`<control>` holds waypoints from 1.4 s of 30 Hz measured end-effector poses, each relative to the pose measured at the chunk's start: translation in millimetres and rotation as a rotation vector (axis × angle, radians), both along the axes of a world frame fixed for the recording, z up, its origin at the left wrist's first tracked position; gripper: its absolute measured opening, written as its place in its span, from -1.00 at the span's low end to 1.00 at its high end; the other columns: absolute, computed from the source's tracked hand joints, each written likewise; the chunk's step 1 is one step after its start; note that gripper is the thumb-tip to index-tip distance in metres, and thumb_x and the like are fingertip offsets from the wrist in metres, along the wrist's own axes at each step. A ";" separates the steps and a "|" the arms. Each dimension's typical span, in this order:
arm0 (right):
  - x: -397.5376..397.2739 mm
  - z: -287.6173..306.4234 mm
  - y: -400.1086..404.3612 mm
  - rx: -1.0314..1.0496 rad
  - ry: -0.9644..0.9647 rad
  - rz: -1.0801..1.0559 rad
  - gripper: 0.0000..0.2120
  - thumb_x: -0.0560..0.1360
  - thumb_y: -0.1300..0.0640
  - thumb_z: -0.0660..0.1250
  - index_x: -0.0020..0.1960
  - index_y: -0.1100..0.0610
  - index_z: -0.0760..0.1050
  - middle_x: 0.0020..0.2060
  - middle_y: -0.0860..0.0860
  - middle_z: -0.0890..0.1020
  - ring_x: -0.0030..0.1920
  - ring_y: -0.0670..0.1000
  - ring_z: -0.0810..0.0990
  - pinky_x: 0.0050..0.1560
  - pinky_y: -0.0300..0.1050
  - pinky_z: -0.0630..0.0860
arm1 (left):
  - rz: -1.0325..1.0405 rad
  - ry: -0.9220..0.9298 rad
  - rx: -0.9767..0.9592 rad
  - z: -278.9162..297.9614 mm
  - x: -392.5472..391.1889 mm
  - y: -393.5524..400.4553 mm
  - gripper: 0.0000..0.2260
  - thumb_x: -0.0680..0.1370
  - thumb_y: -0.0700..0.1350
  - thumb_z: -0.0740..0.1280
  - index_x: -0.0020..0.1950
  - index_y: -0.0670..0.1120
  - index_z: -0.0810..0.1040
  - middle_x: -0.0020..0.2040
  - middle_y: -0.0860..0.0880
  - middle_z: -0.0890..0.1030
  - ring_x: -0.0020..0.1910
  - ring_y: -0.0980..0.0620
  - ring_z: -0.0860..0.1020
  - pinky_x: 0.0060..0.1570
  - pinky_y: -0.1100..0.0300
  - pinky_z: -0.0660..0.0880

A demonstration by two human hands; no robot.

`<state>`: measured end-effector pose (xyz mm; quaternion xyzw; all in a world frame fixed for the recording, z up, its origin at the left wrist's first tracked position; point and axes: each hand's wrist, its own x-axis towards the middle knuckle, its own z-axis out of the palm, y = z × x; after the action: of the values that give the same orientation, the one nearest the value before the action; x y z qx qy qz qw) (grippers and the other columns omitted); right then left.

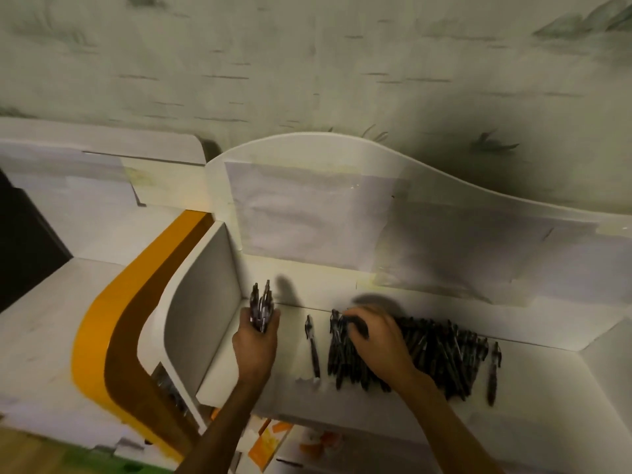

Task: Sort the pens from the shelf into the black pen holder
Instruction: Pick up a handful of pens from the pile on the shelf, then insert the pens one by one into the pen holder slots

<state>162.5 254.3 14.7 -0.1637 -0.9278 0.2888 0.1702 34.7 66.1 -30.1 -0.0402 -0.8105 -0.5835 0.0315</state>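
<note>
Pens [441, 354] lie in a dark heap on the white shelf [533, 381], spread from the middle of the shelf out toward 3 o'clock. One pen [313, 347] lies alone just at 9 o'clock of the heap, its length running from 12 to 6 o'clock, and another single pen [494, 371] lies at the heap's 3 o'clock edge, also end-on.

The right hand [376, 340] rests palm down on the 9 o'clock end of the heap, its fingers curled onto the pens there; whether it has any pinched is not clear through the blur. The left hand [256, 340] is at 9 o'clock of the lone pen, closed around a bundle [261, 306] of pens that stands upright from the fist, tips pointing to 12 o'clock. The bundle sits close to the side panel [201, 302] that closes the shelf on that side.

A curved white back panel [342, 155] rises behind the shelf at 12 o'clock, with pale sheets of paper [301, 213] stuck to it. Beyond the side panel, toward 8 o'clock, an orange and brown band [113, 333] curves across the furniture. Below the shelf at 6 o'clock, orange packets [270, 439] show in blur. The pen holder cannot be made out.
</note>
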 end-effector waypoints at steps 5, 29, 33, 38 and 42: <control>-27.8 28.4 -17.0 -0.048 0.082 0.066 -0.78 0.57 0.12 0.31 0.18 -0.04 0.57 0.11 -0.11 0.61 0.07 -0.15 0.53 0.13 -0.23 0.48 | -0.200 -0.012 -0.008 57.5 4.9 -7.0 -0.82 0.52 0.15 0.42 0.06 0.17 0.51 -0.15 0.13 0.65 -0.24 0.25 0.60 -0.31 0.31 0.51; -163.7 183.8 -282.3 0.104 0.339 0.377 -0.77 0.56 0.11 0.32 0.20 -0.04 0.57 0.11 -0.11 0.61 0.16 -0.08 0.51 0.16 -0.16 0.42 | -0.072 -0.024 0.323 217.5 -47.9 -311.5 -0.84 0.62 -0.03 0.33 0.05 -0.12 0.55 -0.27 -0.06 0.54 -0.46 0.10 0.46 -0.50 0.25 0.38; -184.8 184.2 -360.8 0.142 0.350 0.421 -0.78 0.57 0.08 0.31 0.20 -0.05 0.56 0.11 -0.13 0.61 0.14 -0.08 0.51 0.10 -0.19 0.38 | -0.045 -0.063 0.319 217.6 -63.3 -393.8 -0.87 0.64 -0.04 0.30 0.10 -0.07 0.53 -0.23 -0.08 0.57 -0.47 0.10 0.42 -0.54 0.24 0.31; -213.5 174.2 -443.6 0.174 0.330 0.414 -0.76 0.57 0.03 0.32 0.23 -0.09 0.53 0.15 -0.13 0.60 0.14 -0.09 0.53 0.13 -0.24 0.39 | 0.000 -0.114 0.311 214.8 -83.3 -473.3 -0.88 0.66 -0.07 0.27 0.15 -0.08 0.46 -0.27 -0.08 0.55 -0.45 0.08 0.39 -0.54 0.26 0.29; -237.4 168.1 -488.6 0.164 0.290 0.412 -0.76 0.56 0.01 0.34 0.23 -0.10 0.53 0.17 -0.12 0.60 0.15 -0.09 0.55 0.08 -0.30 0.36 | 0.021 -0.113 0.343 214.8 -100.9 -524.0 -0.90 0.66 -0.14 0.27 0.09 -0.17 0.48 -0.24 -0.16 0.50 -0.45 0.07 0.39 -0.53 0.25 0.30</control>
<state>-74.9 -234.3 182.8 0.0858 -0.9278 0.2618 0.2517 -66.2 -457.9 184.6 0.0070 -0.7000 -0.7141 -0.0017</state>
